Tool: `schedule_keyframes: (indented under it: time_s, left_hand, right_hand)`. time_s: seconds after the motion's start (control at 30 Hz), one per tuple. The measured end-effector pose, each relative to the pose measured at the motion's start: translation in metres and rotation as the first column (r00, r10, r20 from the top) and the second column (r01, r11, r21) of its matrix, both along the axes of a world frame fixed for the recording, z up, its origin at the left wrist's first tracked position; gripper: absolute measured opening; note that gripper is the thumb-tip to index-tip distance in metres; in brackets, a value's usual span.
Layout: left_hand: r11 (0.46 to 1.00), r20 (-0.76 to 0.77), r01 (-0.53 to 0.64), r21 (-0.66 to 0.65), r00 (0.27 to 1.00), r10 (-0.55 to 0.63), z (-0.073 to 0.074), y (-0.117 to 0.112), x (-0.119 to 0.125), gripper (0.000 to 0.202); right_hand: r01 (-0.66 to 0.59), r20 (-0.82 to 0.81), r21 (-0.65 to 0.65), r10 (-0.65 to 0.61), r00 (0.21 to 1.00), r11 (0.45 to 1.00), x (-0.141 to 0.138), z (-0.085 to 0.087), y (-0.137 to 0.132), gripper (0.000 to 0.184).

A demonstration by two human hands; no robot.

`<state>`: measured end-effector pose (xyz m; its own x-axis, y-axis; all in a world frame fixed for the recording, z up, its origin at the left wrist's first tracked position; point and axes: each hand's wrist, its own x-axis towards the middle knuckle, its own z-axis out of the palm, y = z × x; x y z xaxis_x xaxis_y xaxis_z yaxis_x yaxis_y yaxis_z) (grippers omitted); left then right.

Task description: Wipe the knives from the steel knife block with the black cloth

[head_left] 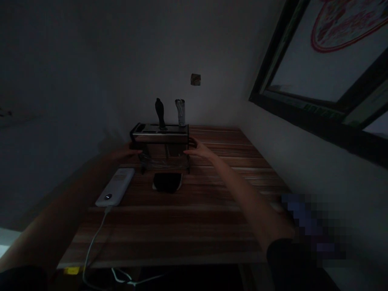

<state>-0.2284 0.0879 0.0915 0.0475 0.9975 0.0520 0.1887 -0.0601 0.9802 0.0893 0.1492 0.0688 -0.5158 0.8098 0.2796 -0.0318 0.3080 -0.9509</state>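
The left hand (129, 151) and right hand (197, 148) clasp opposite ends of a knife rack (162, 138), fingers half-curled; the rack stands on the wooden table (212, 226), behind a black case (167, 182); a white power bank (117, 187) lies nearby.

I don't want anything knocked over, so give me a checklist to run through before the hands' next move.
1. Left hand at the slotted rack's left end: ok.
2. Right hand at its right end: ok.
3. Firm grip on both ends: cannot tell, too dark.
4. Dark handle and pale handle standing up from the rack's top: ok.
5. Tabletop just in front of the rack clear: not ok, a black object lies there.
6. White device free of its cable: not ok, connected.
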Motion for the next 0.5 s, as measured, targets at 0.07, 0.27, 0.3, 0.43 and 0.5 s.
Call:
schedule_keyframes:
  time_s: [0.07, 0.27, 0.3, 0.43, 0.5]
  left_hand:
    - [1.000, 0.000, -0.007, 0.006, 1.000, 0.007, 0.001, -0.001, 0.002, 0.052]
    - [1.000, -0.038, 0.008, 0.022, 0.999, -0.007, 0.005, 0.004, 0.004, 0.052]
    - [1.000, -0.043, 0.009, 0.029, 0.999, -0.008, 0.006, 0.005, 0.004, 0.054]
    - [0.998, -0.056, 0.024, 0.058, 0.998, -0.020, 0.016, 0.009, 0.016, 0.060]
    - [0.997, -0.056, 0.041, 0.068, 0.998, -0.037, 0.020, 0.010, 0.026, 0.058]
  right_hand:
    - [0.002, -0.007, 0.003, -0.002, 1.000, 1.000, 0.000, 0.001, 0.000, 0.080]
    - [0.020, -0.040, 0.013, -0.019, 0.999, 1.000, 0.006, 0.004, -0.004, 0.076]
    - [0.022, -0.045, 0.018, -0.022, 0.999, 1.000, 0.008, 0.005, -0.005, 0.075]
    - [0.035, -0.060, 0.036, -0.033, 0.998, 0.999, 0.026, 0.015, -0.011, 0.072]
    - [0.041, -0.061, 0.047, -0.038, 0.997, 0.998, 0.038, 0.023, -0.014, 0.069]
